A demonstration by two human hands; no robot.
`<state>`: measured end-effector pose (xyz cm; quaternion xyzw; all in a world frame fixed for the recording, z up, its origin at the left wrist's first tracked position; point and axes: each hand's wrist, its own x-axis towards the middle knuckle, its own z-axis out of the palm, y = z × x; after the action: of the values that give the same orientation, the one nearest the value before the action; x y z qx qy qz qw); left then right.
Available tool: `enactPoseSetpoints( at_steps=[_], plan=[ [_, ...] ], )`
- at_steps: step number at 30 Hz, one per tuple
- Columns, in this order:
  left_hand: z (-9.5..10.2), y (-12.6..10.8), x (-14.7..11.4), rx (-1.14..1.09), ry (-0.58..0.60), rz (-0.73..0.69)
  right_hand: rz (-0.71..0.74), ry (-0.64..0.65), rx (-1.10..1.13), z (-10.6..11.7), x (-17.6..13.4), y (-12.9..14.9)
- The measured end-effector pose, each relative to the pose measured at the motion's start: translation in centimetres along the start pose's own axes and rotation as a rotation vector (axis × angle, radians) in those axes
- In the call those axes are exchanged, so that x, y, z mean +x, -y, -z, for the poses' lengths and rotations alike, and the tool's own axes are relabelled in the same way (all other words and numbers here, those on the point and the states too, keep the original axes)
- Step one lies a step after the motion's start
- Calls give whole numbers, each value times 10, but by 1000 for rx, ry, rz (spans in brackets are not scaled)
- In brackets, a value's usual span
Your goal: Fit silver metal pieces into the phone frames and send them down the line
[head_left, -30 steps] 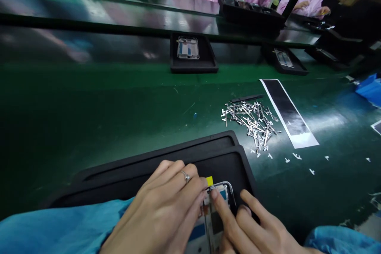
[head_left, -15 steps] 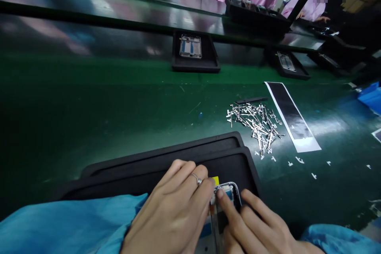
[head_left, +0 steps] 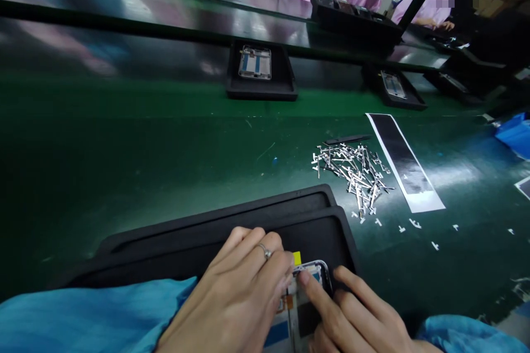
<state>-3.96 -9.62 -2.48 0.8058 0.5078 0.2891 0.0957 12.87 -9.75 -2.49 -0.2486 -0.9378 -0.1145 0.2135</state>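
Note:
A phone mid-frame [head_left: 271, 345] with a silvery rim, blue strips and an orange patch lies in the nearer black tray [head_left: 327, 237]. My left hand [head_left: 244, 281], a ring on one finger, is curled over the frame's upper left; its fingers are closed at the edge, and the thumb is hidden. A yellow tab [head_left: 297, 258] sticks out beside those fingertips. With its index fingertip, my right hand [head_left: 356, 314] presses the frame's top inside the rim. Another right finger stretches out apart, near the upper right corner; the remaining fingers are bent or hidden.
Beyond the trays lie a pile of small metallic strips [head_left: 351, 171], black tweezers [head_left: 348, 139] and a black sheet with white edges [head_left: 406, 160]. White scraps [head_left: 415, 224] are scattered rightward. Farther off, trays [head_left: 265, 92] carry phone frames. Pink-clothed people sit opposite.
My right index finger stays on the frame; both hands look nearly unmoved. More of the frame shows between them. The far trays have shifted slightly left.

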Motion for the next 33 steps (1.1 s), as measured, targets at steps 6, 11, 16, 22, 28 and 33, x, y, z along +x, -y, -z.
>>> enactPoseSetpoints(
  at_steps=[6, 11, 16, 22, 28, 33],
  plan=[
    [0, 6, 1, -13, -6, -88, -7, -14, 13, 3, 0, -2],
    [1, 6, -2, -64, 58, -48, -4, -61, 16, -3, 1, 1],
    [3, 6, 0, -68, 35, -71, -64, -112, 24, -1, -2, 1],
    [4, -3, 3, -18, 55, 2, -87, -76, 16, 1, -1, 0],
    [0, -2, 1, -47, 38, -5, -43, -202, -42, -9, 4, 3],
    [3, -5, 1, -58, 73, 37, -51, -233, -78, -10, 4, 2]
  ],
)
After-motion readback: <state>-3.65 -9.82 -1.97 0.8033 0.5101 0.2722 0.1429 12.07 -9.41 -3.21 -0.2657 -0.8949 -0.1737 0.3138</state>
